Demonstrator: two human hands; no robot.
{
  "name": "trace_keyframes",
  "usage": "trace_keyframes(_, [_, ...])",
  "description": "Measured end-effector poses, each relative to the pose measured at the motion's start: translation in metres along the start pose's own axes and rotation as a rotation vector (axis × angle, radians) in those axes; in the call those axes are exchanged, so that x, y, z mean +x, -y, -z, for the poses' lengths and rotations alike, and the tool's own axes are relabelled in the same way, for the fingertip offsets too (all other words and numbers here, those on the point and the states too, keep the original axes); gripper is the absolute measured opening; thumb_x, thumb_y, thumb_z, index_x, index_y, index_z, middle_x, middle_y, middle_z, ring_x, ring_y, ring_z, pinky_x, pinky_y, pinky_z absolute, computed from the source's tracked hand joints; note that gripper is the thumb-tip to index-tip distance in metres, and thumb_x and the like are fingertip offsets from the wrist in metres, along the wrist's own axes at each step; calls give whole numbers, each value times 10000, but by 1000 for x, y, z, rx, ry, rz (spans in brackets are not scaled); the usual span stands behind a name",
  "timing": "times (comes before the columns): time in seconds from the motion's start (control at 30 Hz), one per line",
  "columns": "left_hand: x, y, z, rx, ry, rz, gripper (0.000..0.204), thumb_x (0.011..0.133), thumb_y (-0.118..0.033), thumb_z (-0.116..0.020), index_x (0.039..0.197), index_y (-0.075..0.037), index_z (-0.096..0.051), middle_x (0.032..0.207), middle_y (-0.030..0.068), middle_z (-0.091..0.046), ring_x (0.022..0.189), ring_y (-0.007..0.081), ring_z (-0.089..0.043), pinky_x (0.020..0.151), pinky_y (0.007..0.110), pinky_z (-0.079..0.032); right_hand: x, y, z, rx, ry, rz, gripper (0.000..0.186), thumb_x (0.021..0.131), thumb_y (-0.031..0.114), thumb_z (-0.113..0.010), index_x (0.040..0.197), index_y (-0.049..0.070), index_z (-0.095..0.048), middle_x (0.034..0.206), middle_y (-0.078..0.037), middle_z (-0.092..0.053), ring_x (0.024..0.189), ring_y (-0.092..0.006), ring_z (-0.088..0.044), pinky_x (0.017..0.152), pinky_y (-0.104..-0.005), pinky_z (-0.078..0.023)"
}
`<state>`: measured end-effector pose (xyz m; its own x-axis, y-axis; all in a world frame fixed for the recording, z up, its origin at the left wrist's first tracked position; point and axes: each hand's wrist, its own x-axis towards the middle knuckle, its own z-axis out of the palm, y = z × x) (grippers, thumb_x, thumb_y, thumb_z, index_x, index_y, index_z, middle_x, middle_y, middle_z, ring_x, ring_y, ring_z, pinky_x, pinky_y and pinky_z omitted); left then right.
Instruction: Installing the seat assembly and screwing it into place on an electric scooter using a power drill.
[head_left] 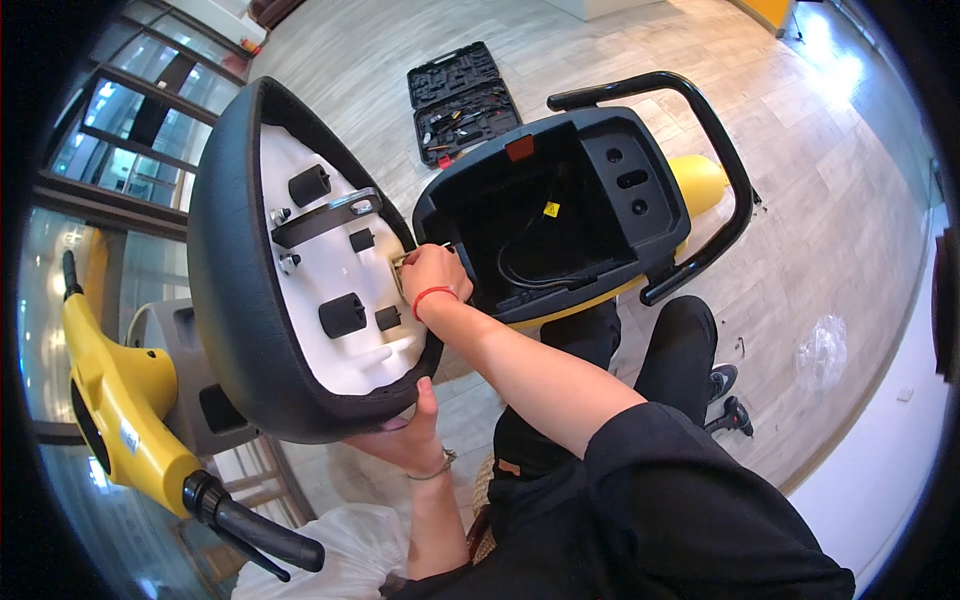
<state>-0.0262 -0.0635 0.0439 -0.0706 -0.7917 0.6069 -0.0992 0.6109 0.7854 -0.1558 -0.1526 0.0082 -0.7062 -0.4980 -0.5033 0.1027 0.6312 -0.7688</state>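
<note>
Head view: left hand [405, 440] props the flipped-up scooter seat [260, 260] from its 6 o'clock rim, fingers hidden behind it, can't tell. Right hand [432, 272] fingers pinched on the hinge bracket [402, 264] at seat's 3 o'clock, by the storage tub [545, 225].

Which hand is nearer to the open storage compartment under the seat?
Right. The right hand is at the front edge of the black storage compartment, by the seat hinge. The left hand is lower, holding the raised seat's rim, well away from it.

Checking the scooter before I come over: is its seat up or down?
Up. The seat is tipped open, white underside showing, left hand holding its edge; the compartment lies uncovered.
</note>
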Motion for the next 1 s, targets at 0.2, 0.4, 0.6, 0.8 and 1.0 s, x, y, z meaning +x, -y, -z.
trace_keyframes(0.2, [0, 0, 5, 4, 15, 25, 904, 587, -73, -784, 1317, 54, -266, 1282, 176, -371, 1148, 254, -437, 980, 365, -363, -8, -5, -7, -23, -53, 110, 131, 803, 221, -615, 892, 184, -703, 950, -84, -679, 899, -274, -648, 768, -375, -509])
trace_keyframes(0.4, [0, -1, 2, -86, 7, 44, 933, 577, -70, -793, 1324, 52, -247, 1276, 170, -373, 1151, 249, -436, 982, 353, -355, -11, -5, -7, 26, -108, 96, 140, 812, 242, -628, 930, 169, -609, 905, -71, -673, 869, -272, -647, 758, -386, -494])
trace_keyframes(0.6, [-1, 5, 3, -44, -24, -38, 984, 558, -81, -811, 1338, 39, -223, 1271, 160, -365, 1156, 257, -414, 994, 362, -321, -5, -7, -9, 63, -86, 124, 158, 799, 262, -646, 918, 170, -599, 909, -74, -671, 892, -263, -641, 760, -381, -494])
trace_keyframes(0.8, [-5, 9, 3, 12, -5, -69, 1018, 554, -113, -822, 1351, 28, -206, 1262, 157, -356, 1154, 265, -404, 985, 375, -304, -5, -6, -8, 19, -76, 127, 164, 798, 272, -637, 916, 166, -597, 911, -78, -670, 888, -271, -640, 773, -387, -487])
trace_keyframes(1.0, [-3, 6, 2, 35, 15, -60, 1062, 553, -109, -823, 1369, 25, -157, 1295, 165, -312, 1195, 274, -362, 1014, 388, -269, -5, -5, -7, 43, -48, 68, 216, 777, 285, -655, 926, 138, -602, 936, -65, -663, 927, -258, -624, 801, -369, -469])
